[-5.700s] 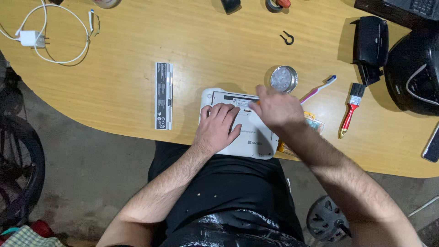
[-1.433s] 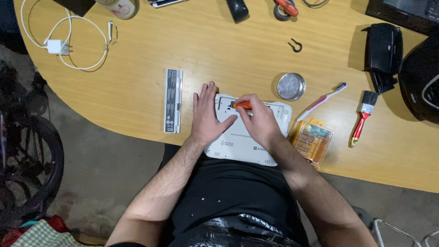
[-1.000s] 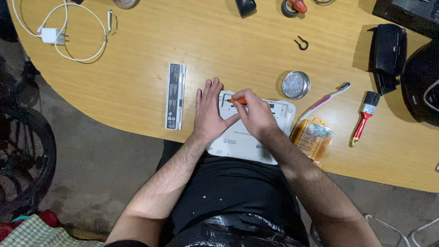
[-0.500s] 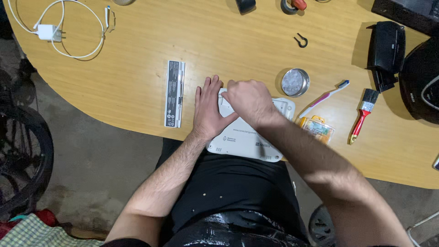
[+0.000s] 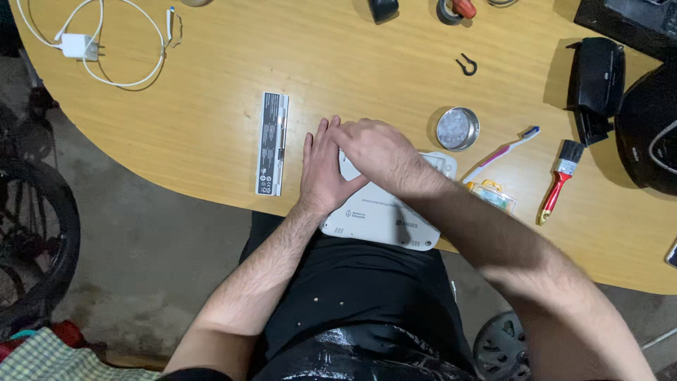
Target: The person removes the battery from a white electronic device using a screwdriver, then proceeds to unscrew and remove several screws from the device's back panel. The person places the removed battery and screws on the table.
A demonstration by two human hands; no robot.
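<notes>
Resting flat on white device (image 5: 381, 215): left hand (image 5: 324, 173), right hand (image 5: 374, 148).

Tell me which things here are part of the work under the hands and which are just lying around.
In hand:
- white flat plastic device at the table edge
- left hand, flat on its left end
- right hand, fingers over its top left corner

Lying about:
- long grey battery pack
- round metal tin
- pink toothbrush
- red-handled paintbrush
- white charger and cable
- small black hook
</notes>
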